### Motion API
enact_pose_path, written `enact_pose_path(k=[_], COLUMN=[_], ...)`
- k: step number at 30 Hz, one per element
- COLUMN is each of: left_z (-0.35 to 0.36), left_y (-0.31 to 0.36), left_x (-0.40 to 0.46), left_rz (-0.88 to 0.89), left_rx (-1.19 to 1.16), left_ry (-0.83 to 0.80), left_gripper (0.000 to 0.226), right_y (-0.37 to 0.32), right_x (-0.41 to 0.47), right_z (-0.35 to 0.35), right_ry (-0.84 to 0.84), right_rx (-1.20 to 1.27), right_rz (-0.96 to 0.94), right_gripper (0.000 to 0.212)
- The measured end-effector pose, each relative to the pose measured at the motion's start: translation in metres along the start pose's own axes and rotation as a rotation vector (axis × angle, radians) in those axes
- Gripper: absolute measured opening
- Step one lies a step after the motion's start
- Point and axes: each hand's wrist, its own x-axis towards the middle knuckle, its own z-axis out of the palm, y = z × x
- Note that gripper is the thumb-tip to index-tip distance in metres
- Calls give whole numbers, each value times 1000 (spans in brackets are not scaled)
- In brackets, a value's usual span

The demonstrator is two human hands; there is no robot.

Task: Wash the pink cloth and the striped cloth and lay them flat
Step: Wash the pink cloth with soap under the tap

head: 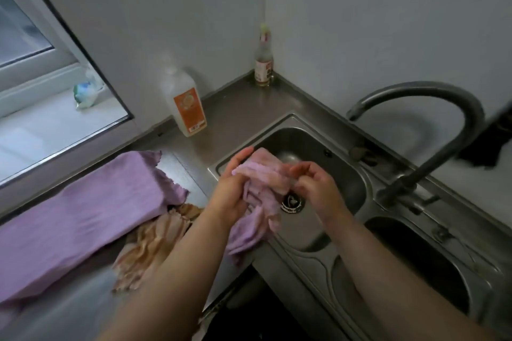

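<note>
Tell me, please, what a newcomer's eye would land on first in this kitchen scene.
First, the two hands over the steel sink: the left hand and right hand both grip a bunched pink cloth above the drain. Next, a large purple cloth spread on the counter to the left, with the striped cloth crumpled at its near edge. A dark curved faucet arches at right.

Pink cloth (263, 188), tan striped cloth (155, 243), purple towel (83, 216), orange-labelled bottle (185, 102)
</note>
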Motion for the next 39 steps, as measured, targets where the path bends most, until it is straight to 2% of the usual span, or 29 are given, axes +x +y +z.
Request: enact_pose_path(k=[1, 2, 3, 5, 7, 9, 11, 13, 15, 18, 20, 21, 23, 24, 25, 27, 30, 32, 37, 39], left_z=[9, 17, 24, 36, 46, 47, 38, 22, 4, -43, -76, -90, -107, -110, -111, -111, -118, -118, -119, -119], left_y=[4, 7, 10, 17, 21, 25, 30, 41, 55, 88, 115, 129, 161, 178, 195, 224, 248, 253, 256, 255], left_x=[2, 5, 9, 17, 28, 39, 47, 52, 54, 72, 92, 103, 123, 129, 135, 147, 169, 178, 185, 184], left_rz=[5, 4, -10, -48, -62, -46, -15, 78, 118, -26, 25, 119, 362, 481, 560, 565, 411, 395, 505, 511], left_rx=[-44, -79, -118, -170, -195, -191, -52, 360, 756, 917, 1079, 1187, 1336, 1382, 1433, 1561, 1799, 1827, 1774, 1786], left_ry=[-2, -11, -33, -130, -223, -277, -280, -209, -177, -254, -136, -14, 298, 422, 475, 437, 256, 202, 297, 307], left_gripper=[30, 30, 29, 25, 25, 28, 39, 47, 53, 84, 110, 112, 93, 84, 83, 89, 89, 84, 65, 64], right_y=[0, 2, 5, 10, 18, 18, 5, -6, -9, -17, -25, -30, -40, -45, -49, -54, -57, -61, -58, -56], right_x=[1, 3, 5, 9, 22, 37, 51, 67, 87, 119, 142, 154, 179, 190, 198, 215, 232, 236, 245, 246], right_z=[-9, -17, -22, -26, -23, -17, -6, 9, 25, 63, 96, 114, 151, 170, 189, 219, 248, 254, 264, 266], right_ry=[78, 131, 136, 38, -66, -165, -259, -376, -386, -323, -284, -285, -317, -344, -355, -334, -345, -339, -337, -333], right_rx=[8, 30, 72, 149, 292, 522, 649, 583, 461, 380, 400, 428, 502, 511, 507, 482, 552, 573, 527, 517], right_rz=[75, 182, 307, 484, 488, 416, 301, 202, 211, 311, 350, 367, 400, 400, 389, 358, 329, 323, 393, 411], right_gripper=[12, 13, 26, 51, 75, 88, 83, 60, 43, 40, 41, 44, 43, 33, 22, 19, 24, 35, 35, 46])
